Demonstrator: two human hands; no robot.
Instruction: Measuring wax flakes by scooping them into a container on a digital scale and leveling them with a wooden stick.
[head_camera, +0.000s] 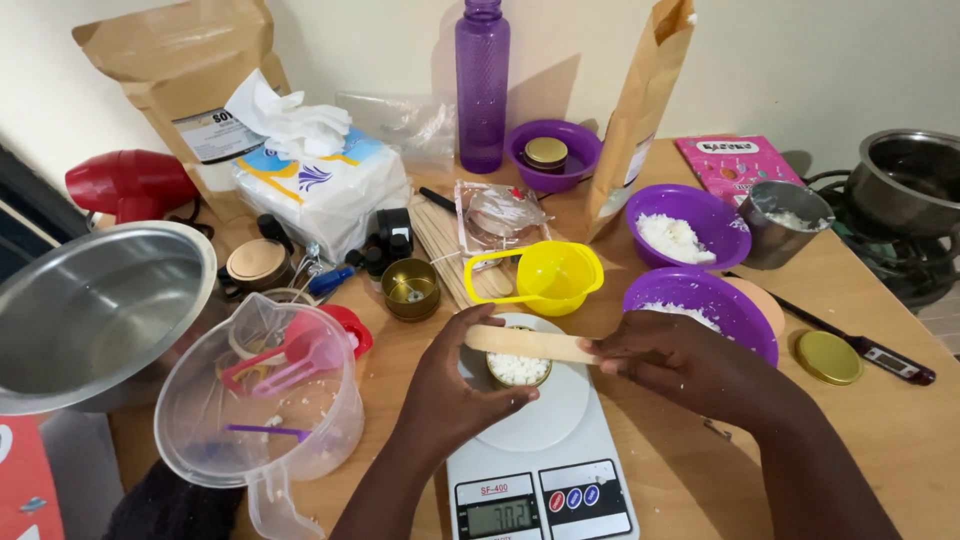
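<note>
A small gold tin (518, 371) filled with white wax flakes stands on the round plate of a white kitchen scale (540, 455). My left hand (455, 385) cups the tin from the left. A flat wooden stick (525, 343) lies across the tin's top; my left thumb rests on one end and my right hand (675, 358) pinches the other end. Right beside my right hand sits a purple bowl (700, 298) of white flakes.
A yellow measuring cup (548, 277), an empty gold tin (410, 288), a second purple bowl of flakes (685, 224), a gold lid (828, 357), a thermometer (870, 350), a clear jug with measuring spoons (262, 400), a steel bowl (95, 310), tissues (315, 180), a purple bottle (482, 85), paper bags and a pot on a stove (905, 180) crowd the wooden table.
</note>
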